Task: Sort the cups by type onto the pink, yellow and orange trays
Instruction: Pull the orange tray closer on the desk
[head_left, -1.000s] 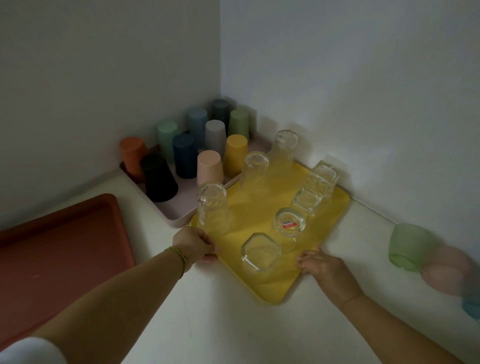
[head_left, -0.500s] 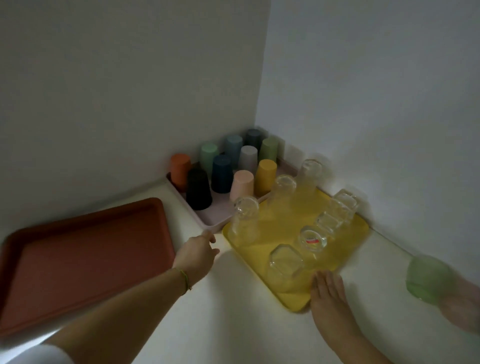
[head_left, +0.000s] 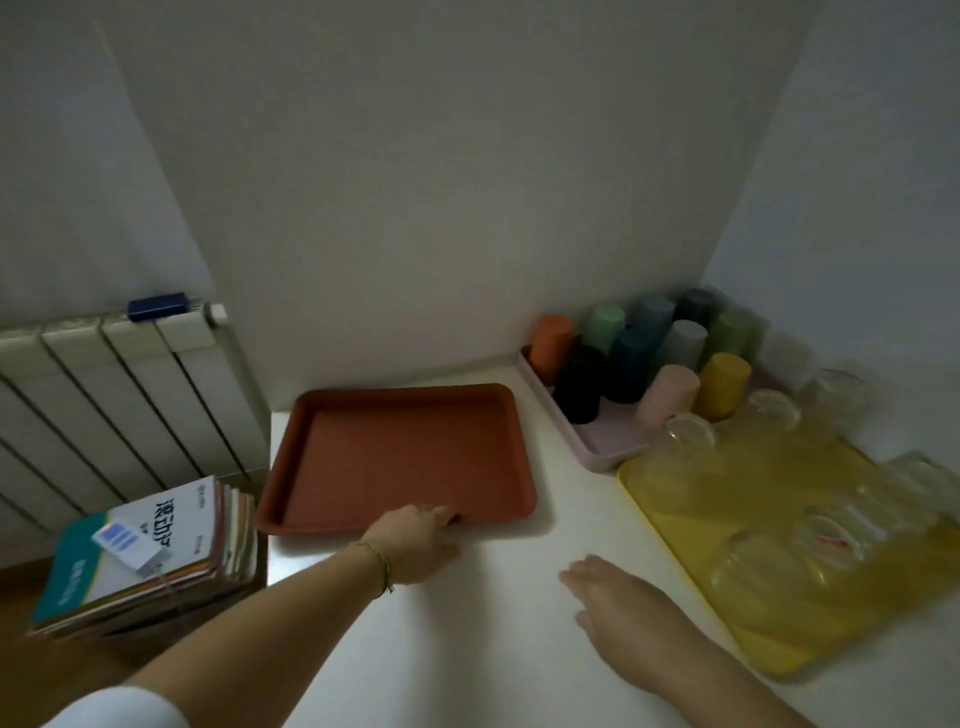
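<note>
An orange tray (head_left: 400, 457) lies bare on the white table, left of centre. My left hand (head_left: 415, 540) grips its near rim, fingers curled over the edge. My right hand (head_left: 618, 597) hovers flat and open over the table, holding nothing. A pink tray (head_left: 597, 447) in the far right corner carries several upside-down coloured plastic cups (head_left: 670, 395). In front of it a yellow tray (head_left: 779, 639) bears several upturned clear glasses (head_left: 685, 441), blurred by motion.
A stack of books (head_left: 150, 551) sits on a low stand left of the table, beside a white radiator (head_left: 114, 395). Walls close the table in at the back and right. Bare tabletop (head_left: 498, 649) lies between the trays and me.
The view swung left. My left hand left the yellow tray and took hold of the orange tray's near rim. My right hand lifted off the yellow tray. The green and pink cups at right left view.
</note>
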